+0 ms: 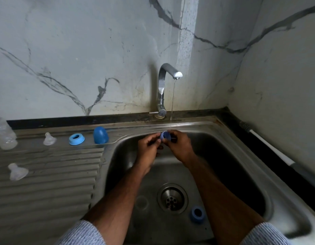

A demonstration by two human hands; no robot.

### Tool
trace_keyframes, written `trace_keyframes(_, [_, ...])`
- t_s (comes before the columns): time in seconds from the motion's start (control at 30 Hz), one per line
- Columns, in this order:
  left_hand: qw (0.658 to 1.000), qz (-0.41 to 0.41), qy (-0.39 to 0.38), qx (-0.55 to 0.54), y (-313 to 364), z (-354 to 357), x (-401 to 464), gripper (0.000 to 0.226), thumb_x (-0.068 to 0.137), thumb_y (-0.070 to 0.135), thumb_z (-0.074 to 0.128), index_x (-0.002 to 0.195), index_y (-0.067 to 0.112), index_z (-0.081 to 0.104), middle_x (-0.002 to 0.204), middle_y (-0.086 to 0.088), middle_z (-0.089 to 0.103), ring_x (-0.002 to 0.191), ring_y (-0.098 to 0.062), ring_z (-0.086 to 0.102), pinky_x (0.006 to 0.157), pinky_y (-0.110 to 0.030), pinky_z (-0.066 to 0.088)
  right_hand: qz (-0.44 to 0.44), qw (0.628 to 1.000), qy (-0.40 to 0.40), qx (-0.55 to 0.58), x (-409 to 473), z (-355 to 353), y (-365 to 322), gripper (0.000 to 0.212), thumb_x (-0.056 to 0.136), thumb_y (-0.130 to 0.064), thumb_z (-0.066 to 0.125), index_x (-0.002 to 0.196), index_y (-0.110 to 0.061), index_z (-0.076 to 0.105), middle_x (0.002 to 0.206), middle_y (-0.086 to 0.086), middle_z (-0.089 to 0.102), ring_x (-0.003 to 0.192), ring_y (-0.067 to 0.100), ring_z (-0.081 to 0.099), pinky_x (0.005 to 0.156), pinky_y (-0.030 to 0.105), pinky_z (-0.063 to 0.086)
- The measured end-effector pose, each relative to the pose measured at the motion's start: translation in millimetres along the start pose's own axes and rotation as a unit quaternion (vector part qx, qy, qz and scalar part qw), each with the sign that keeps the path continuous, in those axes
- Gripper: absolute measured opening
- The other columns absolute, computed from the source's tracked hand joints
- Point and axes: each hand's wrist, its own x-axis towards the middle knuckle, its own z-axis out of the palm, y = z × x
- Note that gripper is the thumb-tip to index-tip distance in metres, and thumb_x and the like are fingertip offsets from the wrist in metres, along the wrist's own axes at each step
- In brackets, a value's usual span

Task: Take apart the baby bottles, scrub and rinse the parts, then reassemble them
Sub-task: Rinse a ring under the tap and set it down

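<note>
Head view: left hand (148, 145) and right hand (178, 144) are curling their fingers around a blue cap (164, 135), holding it under the tap (169, 75) stream, above the sink (241, 156). A blue ring (197, 214) is lying beside the drain (172, 198).

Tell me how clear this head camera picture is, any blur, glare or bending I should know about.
Head view: wide-angle bending curves the sink rim and the counter edge; the clear bottle at the left edge is smeared; glare glints on the tap; the basin's right side lies in deep shadow; both hands look sharp enough.
</note>
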Motion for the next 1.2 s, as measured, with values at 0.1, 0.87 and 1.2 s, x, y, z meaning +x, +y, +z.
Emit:
trace_keyframes(0.1, [1.0,0.006,0.013,0.022,-1,0,2,0.029,0.097,0.0,0.056,0.116,0.016,0.071,0.103,-0.004,0.074,0.077,-0.009,0.065,0.06,-0.018,0.052,0.051,0.992,-0.056,0.096,0,4,5,0.019,0.095,-0.02,0.068,0.111,-0.011,0.072,0.107,0.009,0.073,0.098,0.019,0.068,0.091,0.037,0.056])
trace_keyframes(0.87, [0.965,0.029,-0.043,0.258,11,-14,-10,0.022,0.088,0.008,0.069,0.108,0.015,0.075,0.095,-0.004,0.076,0.077,-0.008,0.064,0.066,-0.021,0.048,0.0,0.991,0.003,-0.13,-6,-11,-2,0.035,0.082,-0.009,0.08,0.112,-0.014,0.064,0.106,0.003,0.067,0.096,0.012,0.061,0.083,0.025,0.052])
trace_keyframes(1.2, [0.955,0.083,-0.023,0.285,84,-85,-52,0.012,0.089,0.0,0.068,0.099,0.005,0.073,0.074,0.002,0.069,0.049,-0.004,0.063,0.056,-0.019,0.052,-0.079,0.97,-0.073,-0.218,-20,14,-31,0.019,0.086,-0.018,0.074,0.104,-0.016,0.069,0.106,0.005,0.066,0.096,0.02,0.066,0.085,0.025,0.05])
